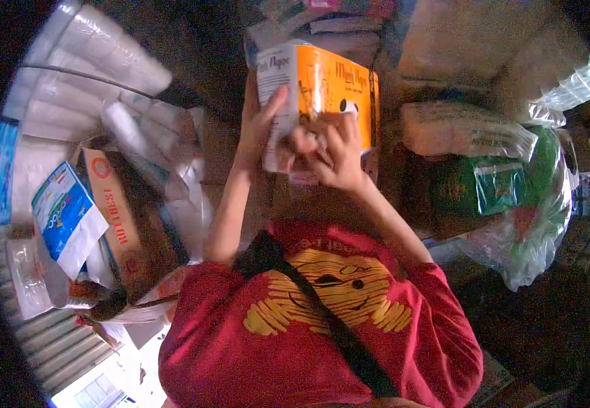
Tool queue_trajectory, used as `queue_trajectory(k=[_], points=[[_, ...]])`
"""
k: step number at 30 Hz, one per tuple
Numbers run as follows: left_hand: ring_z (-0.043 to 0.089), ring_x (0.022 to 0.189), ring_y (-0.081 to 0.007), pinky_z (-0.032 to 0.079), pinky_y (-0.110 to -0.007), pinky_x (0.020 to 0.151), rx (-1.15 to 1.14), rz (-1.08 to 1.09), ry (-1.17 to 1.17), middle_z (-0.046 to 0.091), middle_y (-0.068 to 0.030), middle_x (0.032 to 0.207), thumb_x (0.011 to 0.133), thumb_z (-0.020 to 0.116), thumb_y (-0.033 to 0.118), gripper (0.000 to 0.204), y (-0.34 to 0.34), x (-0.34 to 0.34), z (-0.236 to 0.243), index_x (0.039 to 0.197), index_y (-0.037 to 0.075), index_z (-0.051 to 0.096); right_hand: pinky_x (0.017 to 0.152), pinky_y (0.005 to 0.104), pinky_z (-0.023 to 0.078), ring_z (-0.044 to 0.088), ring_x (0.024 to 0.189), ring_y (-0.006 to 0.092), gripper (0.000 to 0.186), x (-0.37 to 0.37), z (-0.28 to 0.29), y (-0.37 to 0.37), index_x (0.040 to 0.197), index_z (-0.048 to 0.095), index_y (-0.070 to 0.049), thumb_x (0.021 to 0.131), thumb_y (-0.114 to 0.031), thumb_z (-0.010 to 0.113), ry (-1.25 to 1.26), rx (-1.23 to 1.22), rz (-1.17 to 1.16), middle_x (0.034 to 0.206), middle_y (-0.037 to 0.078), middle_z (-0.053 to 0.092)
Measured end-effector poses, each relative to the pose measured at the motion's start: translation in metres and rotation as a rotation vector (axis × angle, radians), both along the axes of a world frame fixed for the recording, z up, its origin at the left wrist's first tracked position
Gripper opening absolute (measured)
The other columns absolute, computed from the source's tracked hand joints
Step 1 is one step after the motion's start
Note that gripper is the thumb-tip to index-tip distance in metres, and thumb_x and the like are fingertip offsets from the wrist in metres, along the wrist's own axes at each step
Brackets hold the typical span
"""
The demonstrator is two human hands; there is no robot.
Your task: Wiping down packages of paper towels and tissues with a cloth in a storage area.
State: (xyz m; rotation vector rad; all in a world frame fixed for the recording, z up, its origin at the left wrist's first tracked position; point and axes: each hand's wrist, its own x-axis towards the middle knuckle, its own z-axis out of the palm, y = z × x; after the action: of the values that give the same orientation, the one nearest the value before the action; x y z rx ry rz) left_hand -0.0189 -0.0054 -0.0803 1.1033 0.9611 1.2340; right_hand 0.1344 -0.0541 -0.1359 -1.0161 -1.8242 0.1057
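From my remote seat I see the boxy orange-and-white pack with a glossy printed skin (322,92) standing near upright at the upper middle of the view, out in front of the wearer's chest and off any surface; the left hand (262,129) has it by the white side panel, thumb laid up along that panel and the other fingers out of sight, wrapped behind I would judge, so the pack sits clamped between thumb and fingers; the right hand (337,151) is in front of the lower orange face, its fingers bent and bunched, but motion blurs them and I cannot tell whether they pinch an edge or merely press on it; I would expect a light to middling weight, since one hand seems to carry most of it, with walls that give a little under a hard squeeze and a shiny skin that may slide under dry fingertips; the surest hold, to my mind, is a palm on each narrow side, low down, rather than a pinch at the printed front; to the left stands a long brown cardboard carton with red print (115,211), beside a blue-and-white printed sheet (62,200); to the right sits a dark green pack in shiny clear wrap (499,187).
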Motion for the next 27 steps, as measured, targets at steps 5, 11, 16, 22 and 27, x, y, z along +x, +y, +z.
queue_trajectory(k=[5,11,16,22,27], points=[[0.046,0.103,-0.0154,0.039,-0.029,0.086,0.061,0.028,-0.041,0.047,-0.0065,0.115,0.080,0.061,0.024,0.061,0.011,-0.014,-0.022,0.130,0.008,0.029,0.066,0.0412,0.040,0.047,0.081,0.0311,0.044,0.003,-0.035,0.001,0.101,0.057,-0.011,0.059,-0.021,0.062,-0.031,0.042,0.006,0.095,0.013,0.050],[0.045,0.106,-0.0164,0.039,-0.030,0.087,-0.126,0.102,-0.070,0.043,-0.0068,0.120,0.080,0.060,0.028,0.064,0.019,-0.038,-0.049,0.132,0.012,0.026,0.068,0.0379,0.044,0.049,0.096,0.0341,0.048,0.042,-0.081,0.037,0.111,0.048,-0.009,0.067,-0.018,0.063,0.292,-0.518,-0.399,0.107,0.016,0.045],[0.044,0.109,-0.0176,0.039,-0.031,0.089,-0.125,0.066,-0.153,0.041,-0.0066,0.122,0.080,0.059,0.030,0.066,0.010,-0.042,-0.046,0.133,0.013,0.023,0.080,0.0337,0.042,0.049,0.101,0.0282,0.030,0.067,-0.108,0.059,0.117,0.039,-0.006,0.087,-0.009,0.039,0.088,-0.467,-0.339,0.109,0.010,0.044],[0.044,0.108,-0.0195,0.040,-0.032,0.087,-0.029,0.086,0.030,0.041,-0.0073,0.122,0.079,0.060,0.029,0.070,0.012,-0.038,-0.042,0.134,0.014,0.020,0.064,0.0439,0.044,0.052,0.080,0.0357,0.043,-0.019,-0.013,0.037,0.113,0.045,-0.008,0.072,-0.010,0.056,0.163,-0.427,-0.254,0.100,0.018,0.045],[0.041,0.111,-0.0204,0.036,-0.034,0.090,-0.187,0.057,0.028,0.038,-0.0089,0.125,0.076,0.059,0.030,0.072,0.018,-0.060,-0.059,0.134,0.010,0.021,0.068,0.0426,0.038,0.048,0.085,0.0345,0.035,-0.035,-0.004,0.020,0.099,0.049,-0.007,0.070,-0.022,0.060,-0.072,-0.067,-0.050,0.096,0.016,0.047]])
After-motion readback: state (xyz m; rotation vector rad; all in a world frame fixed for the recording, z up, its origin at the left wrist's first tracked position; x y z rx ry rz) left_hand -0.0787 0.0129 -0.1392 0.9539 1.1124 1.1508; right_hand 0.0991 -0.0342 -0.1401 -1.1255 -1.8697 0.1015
